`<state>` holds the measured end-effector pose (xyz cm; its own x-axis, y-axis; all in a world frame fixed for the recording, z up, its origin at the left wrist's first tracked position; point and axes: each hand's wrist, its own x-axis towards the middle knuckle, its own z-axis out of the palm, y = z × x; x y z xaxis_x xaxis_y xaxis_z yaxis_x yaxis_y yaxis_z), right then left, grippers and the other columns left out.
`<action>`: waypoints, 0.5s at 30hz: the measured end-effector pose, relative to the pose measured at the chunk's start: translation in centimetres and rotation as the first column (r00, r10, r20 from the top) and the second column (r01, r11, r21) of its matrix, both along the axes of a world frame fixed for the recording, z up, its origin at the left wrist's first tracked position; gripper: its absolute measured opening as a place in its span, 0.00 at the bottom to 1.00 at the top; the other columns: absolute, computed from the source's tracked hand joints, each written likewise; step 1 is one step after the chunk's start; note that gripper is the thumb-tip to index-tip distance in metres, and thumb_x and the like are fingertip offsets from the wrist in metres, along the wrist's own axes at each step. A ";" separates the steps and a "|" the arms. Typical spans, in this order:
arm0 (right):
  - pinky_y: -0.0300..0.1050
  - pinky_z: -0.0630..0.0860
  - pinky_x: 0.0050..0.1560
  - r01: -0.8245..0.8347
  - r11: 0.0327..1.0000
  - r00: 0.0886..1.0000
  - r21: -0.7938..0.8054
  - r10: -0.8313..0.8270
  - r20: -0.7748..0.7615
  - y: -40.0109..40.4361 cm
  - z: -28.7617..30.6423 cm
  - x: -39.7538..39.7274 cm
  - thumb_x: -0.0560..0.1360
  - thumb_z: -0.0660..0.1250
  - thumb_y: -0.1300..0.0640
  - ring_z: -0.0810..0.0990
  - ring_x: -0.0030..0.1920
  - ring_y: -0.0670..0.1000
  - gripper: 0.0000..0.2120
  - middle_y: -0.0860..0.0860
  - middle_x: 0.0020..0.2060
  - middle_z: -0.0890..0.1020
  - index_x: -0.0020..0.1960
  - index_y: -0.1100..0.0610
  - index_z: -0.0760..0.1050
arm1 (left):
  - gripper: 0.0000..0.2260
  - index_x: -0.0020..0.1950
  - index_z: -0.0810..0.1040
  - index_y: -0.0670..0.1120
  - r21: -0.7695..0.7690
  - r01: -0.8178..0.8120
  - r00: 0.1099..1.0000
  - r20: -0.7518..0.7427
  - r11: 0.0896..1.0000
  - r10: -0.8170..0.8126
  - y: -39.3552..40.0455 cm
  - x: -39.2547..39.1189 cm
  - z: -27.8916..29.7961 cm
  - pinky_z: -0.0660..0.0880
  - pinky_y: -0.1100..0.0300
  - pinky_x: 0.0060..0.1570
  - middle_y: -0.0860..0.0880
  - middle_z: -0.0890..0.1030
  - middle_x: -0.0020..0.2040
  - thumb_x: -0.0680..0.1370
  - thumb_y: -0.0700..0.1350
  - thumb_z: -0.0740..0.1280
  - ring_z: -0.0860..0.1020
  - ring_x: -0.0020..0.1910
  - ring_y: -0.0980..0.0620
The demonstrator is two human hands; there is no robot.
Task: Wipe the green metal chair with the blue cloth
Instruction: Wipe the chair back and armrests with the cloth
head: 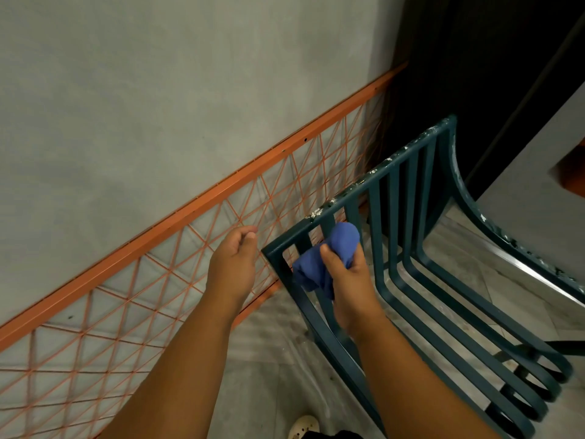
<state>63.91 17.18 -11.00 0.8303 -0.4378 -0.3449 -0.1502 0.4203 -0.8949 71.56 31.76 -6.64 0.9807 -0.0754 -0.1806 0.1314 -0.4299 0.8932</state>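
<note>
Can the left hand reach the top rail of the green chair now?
Probably yes: the left hand hangs free beside the top rail, holding nothing, and nothing lies between them.

One chair [411,236], one cloth [329,258], perhaps one shoe [304,426].

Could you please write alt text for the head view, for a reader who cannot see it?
A person's right hand grips a bunched blue cloth against the slatted back of a green metal chair, near its paint-flecked top rail. The left hand hovers empty beside the chair, in front of an orange wire-grid panel leaning on a grey wall.
</note>
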 end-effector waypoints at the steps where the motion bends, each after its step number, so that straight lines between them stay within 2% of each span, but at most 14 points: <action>1: 0.53 0.76 0.57 -0.006 0.998 1.000 -0.070 0.005 -0.020 0.0 0.5 0.4 0.78 0.63 0.53 0.78 0.57 0.51 0.16 0.52 0.56 0.79 0.65 0.48 0.68 | 0.11 0.60 0.77 0.53 0.017 0.011 1.000 0.015 1.000 -0.012 -0.3 0.0 0.1 0.67 0.60 0.56 0.59 0.75 0.55 0.82 0.47 0.57 0.72 0.57 0.59; 4: 0.56 0.74 0.59 0.026 0.978 0.990 -0.207 -0.054 -0.131 0.3 1.7 1.8 0.80 0.57 0.52 0.76 0.58 0.53 0.19 0.53 0.59 0.76 0.70 0.50 0.63 | 0.11 0.59 0.77 0.52 0.044 0.038 0.997 0.058 0.998 -0.041 -1.2 0.2 0.4 0.66 0.61 0.55 0.58 0.75 0.53 0.82 0.47 0.57 0.72 0.55 0.59; 6: 0.54 0.75 0.57 0.062 0.952 0.984 -0.299 -0.109 -0.143 0.5 2.2 2.5 0.80 0.55 0.51 0.76 0.56 0.54 0.18 0.55 0.58 0.77 0.69 0.54 0.65 | 0.11 0.59 0.77 0.51 0.046 0.049 0.996 0.067 0.998 -0.052 -1.4 0.3 0.5 0.66 0.62 0.54 0.58 0.75 0.54 0.82 0.47 0.58 0.72 0.54 0.60; 7: 0.49 0.76 0.53 0.072 0.936 0.984 -0.345 -0.124 -0.131 0.5 2.6 2.8 0.81 0.55 0.49 0.77 0.54 0.53 0.17 0.55 0.56 0.77 0.66 0.56 0.67 | 0.11 0.60 0.77 0.51 0.048 0.053 0.996 0.067 0.997 -0.056 -1.5 0.4 0.6 0.66 0.63 0.54 0.58 0.75 0.54 0.82 0.47 0.57 0.72 0.54 0.61; 9: 0.37 0.72 0.42 0.062 0.900 0.991 -0.431 -0.106 -0.078 0.7 3.5 3.2 0.80 0.57 0.45 0.77 0.47 0.48 0.15 0.51 0.49 0.78 0.58 0.55 0.70 | 0.12 0.61 0.77 0.52 0.042 0.057 0.996 0.063 0.998 -0.060 -1.3 0.5 0.6 0.66 0.64 0.54 0.59 0.74 0.55 0.82 0.47 0.57 0.71 0.53 0.63; 10: 0.32 0.70 0.39 0.052 0.884 0.995 -0.465 -0.083 -0.047 0.7 3.7 3.2 0.79 0.58 0.44 0.76 0.45 0.45 0.15 0.48 0.47 0.77 0.57 0.54 0.71 | 0.12 0.61 0.77 0.52 0.039 0.053 0.997 0.062 0.998 -0.055 -1.2 0.6 0.5 0.67 0.64 0.53 0.59 0.75 0.55 0.82 0.47 0.57 0.71 0.52 0.63; 13: 0.24 0.70 0.40 0.018 0.822 1.000 -0.569 -0.002 0.028 0.6 4.0 3.4 0.76 0.66 0.46 0.77 0.45 0.40 0.18 0.45 0.47 0.78 0.62 0.53 0.71 | 0.12 0.62 0.77 0.51 0.050 0.027 0.996 0.080 0.998 -0.031 -0.7 0.8 0.3 0.69 0.62 0.54 0.57 0.77 0.56 0.82 0.47 0.58 0.73 0.53 0.61; 15: 0.26 0.71 0.46 -0.061 0.695 0.995 -0.717 0.100 0.012 0.6 3.7 3.7 0.75 0.68 0.47 0.76 0.47 0.39 0.19 0.46 0.49 0.78 0.62 0.54 0.73 | 0.12 0.62 0.77 0.51 0.044 0.026 0.997 0.070 0.999 -0.029 -0.5 0.8 0.1 0.69 0.62 0.54 0.57 0.77 0.56 0.82 0.47 0.59 0.73 0.54 0.60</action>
